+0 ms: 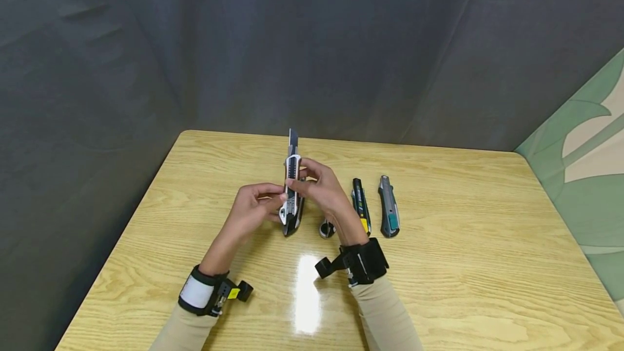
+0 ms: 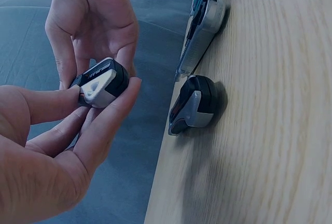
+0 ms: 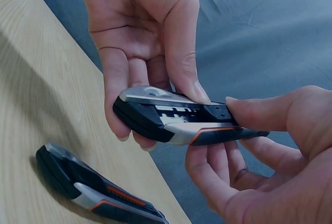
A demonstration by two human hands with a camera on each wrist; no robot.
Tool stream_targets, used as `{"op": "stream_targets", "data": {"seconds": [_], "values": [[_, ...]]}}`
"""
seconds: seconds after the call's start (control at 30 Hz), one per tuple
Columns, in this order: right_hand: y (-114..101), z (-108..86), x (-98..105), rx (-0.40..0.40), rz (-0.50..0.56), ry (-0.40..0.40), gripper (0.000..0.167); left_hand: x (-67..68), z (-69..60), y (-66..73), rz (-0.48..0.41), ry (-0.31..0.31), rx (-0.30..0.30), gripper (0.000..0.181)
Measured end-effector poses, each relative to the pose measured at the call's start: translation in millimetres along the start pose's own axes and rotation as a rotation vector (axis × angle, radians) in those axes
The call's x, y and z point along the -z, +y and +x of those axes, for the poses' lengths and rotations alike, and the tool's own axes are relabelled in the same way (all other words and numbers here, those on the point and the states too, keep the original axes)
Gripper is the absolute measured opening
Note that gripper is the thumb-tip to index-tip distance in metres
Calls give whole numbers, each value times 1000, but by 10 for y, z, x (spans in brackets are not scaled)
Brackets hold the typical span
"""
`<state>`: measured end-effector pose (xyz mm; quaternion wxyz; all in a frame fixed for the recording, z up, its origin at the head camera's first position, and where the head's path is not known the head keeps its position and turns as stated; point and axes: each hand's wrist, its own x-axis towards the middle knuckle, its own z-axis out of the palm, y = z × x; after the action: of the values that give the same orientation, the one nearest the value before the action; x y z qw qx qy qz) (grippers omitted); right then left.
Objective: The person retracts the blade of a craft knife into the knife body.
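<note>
A box cutter (image 1: 291,188) with silver and black sides is held upright over the table in both hands, its blade (image 1: 293,142) extended toward the far edge. My left hand (image 1: 251,207) pinches the butt end between thumb and fingers. Higher up the handle, my right hand (image 1: 324,188) grips it, the thumb lying on the black slider (image 3: 218,112). Orange trim shows along its side in the right wrist view. Below the held knife, a similar black and silver cutter (image 3: 93,187) lies on the table, mostly hidden in the head view.
On the wooden table (image 1: 463,264), a black and yellow cutter (image 1: 359,202) and a grey cutter with a teal part (image 1: 389,207) lie right of my right hand. A round-ended item (image 1: 325,229) is partly covered by that wrist. A dark curtain (image 1: 312,53) hangs behind.
</note>
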<state>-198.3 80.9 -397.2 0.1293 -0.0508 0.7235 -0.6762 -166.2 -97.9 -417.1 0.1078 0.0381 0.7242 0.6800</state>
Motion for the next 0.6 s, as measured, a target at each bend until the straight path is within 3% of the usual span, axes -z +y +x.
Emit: {"op": "stream_targets", "data": {"seconds": [0.37, 0.6], "values": [[17, -16, 40, 35, 12, -62, 45, 7, 1, 6, -39, -7, -18, 24], [15, -17, 24, 29, 47, -79, 44, 21, 11, -1, -56, -1, -10, 23]]}}
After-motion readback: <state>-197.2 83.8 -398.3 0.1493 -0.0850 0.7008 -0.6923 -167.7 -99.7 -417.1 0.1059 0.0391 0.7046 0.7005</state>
